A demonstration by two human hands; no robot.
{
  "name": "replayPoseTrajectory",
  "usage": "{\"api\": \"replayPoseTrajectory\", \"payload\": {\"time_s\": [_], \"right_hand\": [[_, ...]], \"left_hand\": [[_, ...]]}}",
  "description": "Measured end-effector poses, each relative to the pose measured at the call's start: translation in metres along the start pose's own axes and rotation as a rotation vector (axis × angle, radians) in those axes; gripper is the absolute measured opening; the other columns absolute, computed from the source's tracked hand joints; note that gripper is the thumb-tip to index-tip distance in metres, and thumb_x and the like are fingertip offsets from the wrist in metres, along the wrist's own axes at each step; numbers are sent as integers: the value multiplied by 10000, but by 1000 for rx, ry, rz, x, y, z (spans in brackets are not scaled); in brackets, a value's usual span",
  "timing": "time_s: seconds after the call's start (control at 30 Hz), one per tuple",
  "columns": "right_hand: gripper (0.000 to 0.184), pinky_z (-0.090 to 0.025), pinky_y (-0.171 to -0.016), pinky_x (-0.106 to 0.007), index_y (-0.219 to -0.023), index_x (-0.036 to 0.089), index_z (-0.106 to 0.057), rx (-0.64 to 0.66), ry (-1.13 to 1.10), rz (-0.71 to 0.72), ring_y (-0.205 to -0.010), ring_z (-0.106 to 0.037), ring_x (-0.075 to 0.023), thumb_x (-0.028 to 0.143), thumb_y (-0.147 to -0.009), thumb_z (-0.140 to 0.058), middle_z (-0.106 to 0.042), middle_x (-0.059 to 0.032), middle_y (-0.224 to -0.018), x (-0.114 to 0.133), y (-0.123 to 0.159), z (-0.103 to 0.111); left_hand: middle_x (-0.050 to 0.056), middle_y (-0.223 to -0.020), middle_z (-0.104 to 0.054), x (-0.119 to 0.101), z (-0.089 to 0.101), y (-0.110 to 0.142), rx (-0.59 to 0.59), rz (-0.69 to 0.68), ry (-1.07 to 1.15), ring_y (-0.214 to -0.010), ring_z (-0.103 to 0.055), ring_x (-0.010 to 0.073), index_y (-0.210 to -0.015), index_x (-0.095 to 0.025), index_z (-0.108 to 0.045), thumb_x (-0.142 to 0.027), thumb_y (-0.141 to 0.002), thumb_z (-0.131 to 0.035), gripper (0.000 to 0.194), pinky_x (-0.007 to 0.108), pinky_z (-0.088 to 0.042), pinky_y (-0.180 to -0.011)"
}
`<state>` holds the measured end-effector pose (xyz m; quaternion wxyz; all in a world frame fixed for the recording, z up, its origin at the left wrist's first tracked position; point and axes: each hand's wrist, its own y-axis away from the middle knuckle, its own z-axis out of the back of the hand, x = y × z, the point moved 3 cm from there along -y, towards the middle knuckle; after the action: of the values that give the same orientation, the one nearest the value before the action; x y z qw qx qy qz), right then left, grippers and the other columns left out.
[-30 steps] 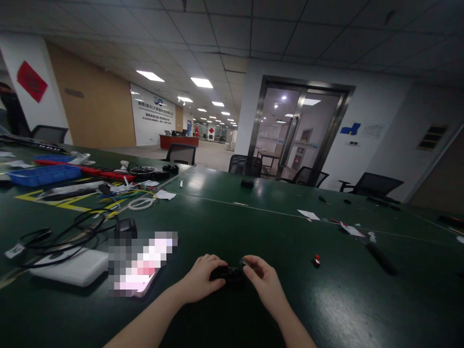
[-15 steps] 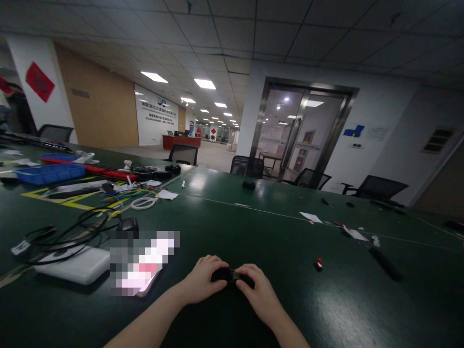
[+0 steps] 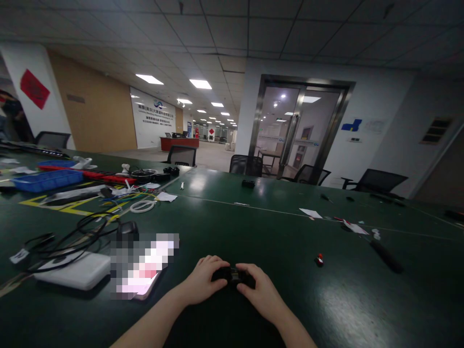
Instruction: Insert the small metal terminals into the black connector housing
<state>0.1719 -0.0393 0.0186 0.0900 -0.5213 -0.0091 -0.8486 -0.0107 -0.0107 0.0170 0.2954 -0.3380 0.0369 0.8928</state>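
Observation:
A small black object (image 3: 235, 275) rests low on the dark green table, directly in front of me; its exact kind is hard to make out. My left hand (image 3: 206, 280) grips its left end between thumb and fingers. Around the right end, the thumb and fingers of my right hand (image 3: 259, 287) are closed in the same way. A small pale patch shows at the object's middle, between the two sets of fingertips. To the right lies a small red and black piece (image 3: 319, 260), apart from both hands.
Left of my hands lie a blurred-out phone (image 3: 147, 285), a white box (image 3: 78, 270) and black cables (image 3: 72, 237). Farther back are a blue tray (image 3: 49, 181) and a coil of white tubing (image 3: 142, 206). A black-handled tool (image 3: 386, 256) lies at right.
My right hand has brought a small piece down onto the black object's middle and now holds the object's right end. My left hand has kept its grip. The camera has shifted slightly.

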Motion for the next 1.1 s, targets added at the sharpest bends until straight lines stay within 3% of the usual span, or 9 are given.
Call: {"api": "replayPoseTrajectory", "payload": {"time_s": [0.17, 0.3, 0.53, 0.93, 1.1], "right_hand": [[397, -400, -885, -383, -1040, 310, -605, -27, 14, -18, -1017, -536, -230, 237, -650, -624, -607, 3, -1060, -5, 0, 2], [365, -390, -891, -355, -1039, 266, -601, 36, 78, -20, -1020, -531, -212, 236, -675, -603, -601, -13, -1056, -6, -2, 0], [326, -378, -900, -354, -1047, 250, -570, 70, 5, -61, -1031, -521, -211, 269, -722, -563, -597, -11, -1060, 8, -1, 3], [296, -417, -825, -346, -1010, 235, -584, 47, -108, -20, -924, -561, -205, 264, -716, -585, -617, -12, -975, 0, -4, -2], [285, -427, -810, -349, -1009, 231, -584, 68, -146, -20, -915, -560, -206, 270, -727, -576, -612, -17, -968, 5, -2, -2]], "left_hand": [[25, -1093, -559, 0, 0, 0, 6, 0, -2, -1039, -462, 217, -1119, -279, -529, -278, -760, -550, 360, 360, -303, -929], [39, -1109, -558, 0, -1, 0, -8, 8, 6, -1045, -462, 223, -1144, -247, -516, -256, -745, -556, 402, 366, -298, -935], [64, -1143, -543, 3, -3, -1, -14, 3, 38, -1060, -446, 244, -1217, -227, -460, -370, -729, -595, 526, 374, -302, -934], [41, -1033, -576, -1, 1, 1, -12, -4, 104, -981, -479, 232, -1077, -244, -542, -359, -762, -566, 336, 362, -327, -881], [42, -1001, -564, -2, 0, 4, 3, 43, 256, -964, -488, 226, -1049, -221, -528, -365, -780, -542, 306, 339, -367, -826]]}}
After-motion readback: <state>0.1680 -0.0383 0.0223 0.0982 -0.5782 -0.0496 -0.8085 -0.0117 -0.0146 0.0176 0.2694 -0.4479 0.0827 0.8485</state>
